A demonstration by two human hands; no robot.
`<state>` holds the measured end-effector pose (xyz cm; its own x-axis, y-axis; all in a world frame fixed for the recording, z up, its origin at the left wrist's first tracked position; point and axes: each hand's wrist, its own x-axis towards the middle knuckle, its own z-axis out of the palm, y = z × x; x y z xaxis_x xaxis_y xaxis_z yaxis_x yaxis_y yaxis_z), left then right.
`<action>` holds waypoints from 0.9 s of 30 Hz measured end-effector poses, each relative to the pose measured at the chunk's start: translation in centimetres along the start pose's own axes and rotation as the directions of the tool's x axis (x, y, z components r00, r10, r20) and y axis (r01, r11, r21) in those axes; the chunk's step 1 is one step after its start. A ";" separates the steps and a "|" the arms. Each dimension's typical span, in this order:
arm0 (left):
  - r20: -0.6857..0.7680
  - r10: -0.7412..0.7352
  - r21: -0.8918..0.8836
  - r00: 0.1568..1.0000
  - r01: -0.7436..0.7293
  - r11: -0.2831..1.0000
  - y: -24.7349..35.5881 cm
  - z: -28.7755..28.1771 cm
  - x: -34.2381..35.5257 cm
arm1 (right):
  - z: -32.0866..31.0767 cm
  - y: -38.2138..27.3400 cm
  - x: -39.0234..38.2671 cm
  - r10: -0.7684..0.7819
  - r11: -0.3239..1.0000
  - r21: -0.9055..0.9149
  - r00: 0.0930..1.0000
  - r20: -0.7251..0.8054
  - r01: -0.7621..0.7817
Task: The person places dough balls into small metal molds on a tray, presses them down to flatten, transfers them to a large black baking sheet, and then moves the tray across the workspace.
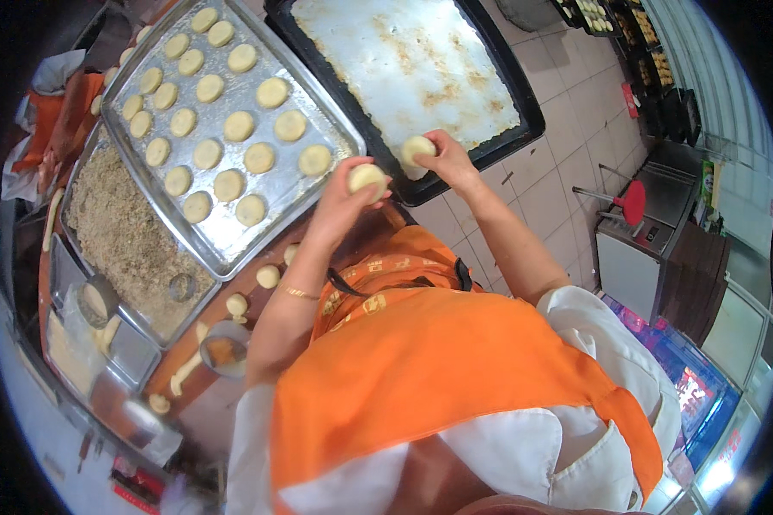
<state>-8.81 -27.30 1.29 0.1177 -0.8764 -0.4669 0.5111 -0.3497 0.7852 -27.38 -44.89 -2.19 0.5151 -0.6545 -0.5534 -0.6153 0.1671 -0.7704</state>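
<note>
Two pale, round dough pieces are held, one per hand. The left dough disc [367,180] is grasped in the left grip [340,194], its flat face turned upward, just beside the corner of the silver metal tray [296,204]. The right dough disc [418,151] is pinched at its right edge by the right grip [448,163], above the near corner of the black-rimmed baking pan [421,69]. Further dough discs [239,126] are spaced across the metal tray; a crumbly mixture [124,215] is partly overhung by it.
</note>
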 end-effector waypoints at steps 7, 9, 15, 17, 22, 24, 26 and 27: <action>-0.011 0.383 0.960 0.924 -0.098 0.263 -10.0 7.0 10.4 | -5.7 4.8 1.8 -0.629 0.479 -0.757 0.775 0.057 0.445; 0.012 0.321 0.976 0.947 -0.081 0.204 -9.9 8.7 10.8 | -7.1 5.5 1.6 -0.605 0.406 -0.776 0.778 0.167 0.483; -0.069 0.328 0.962 0.942 -0.023 0.271 -10.0 9.6 11.2 | -8.7 5.4 2.4 -0.455 0.502 -0.681 0.832 0.317 0.533; -0.093 0.354 0.952 0.931 -0.021 0.306 -10.5 9.5 11.4 | -8.7 5.3 2.6 -0.432 0.507 -0.658 0.825 0.365 0.557; -0.095 0.380 0.953 0.920 -0.026 0.301 -11.0 9.4 11.1 | -7.9 6.1 3.1 -0.494 0.442 -0.649 0.772 0.400 0.619; -0.109 0.404 0.948 0.908 -0.027 0.316 -9.9 9.7 10.1 | -7.4 4.6 2.6 -0.444 0.482 -0.669 0.816 0.370 0.566; -0.082 0.493 0.932 0.866 -0.109 0.347 -8.1 9.1 8.6 | -6.5 2.8 2.2 -0.510 0.500 -0.657 0.805 0.303 0.564; -0.072 0.563 0.930 0.823 -0.148 0.336 -7.0 8.6 7.5 | -5.6 1.7 2.6 -0.559 0.494 -0.621 0.770 0.309 0.608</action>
<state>-18.88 -34.29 -4.20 0.4462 -0.8945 0.0284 -0.6381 -0.2957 0.7109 -30.40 -50.43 -3.15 0.9247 -0.3690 -0.0934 -0.3613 -0.7738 -0.5203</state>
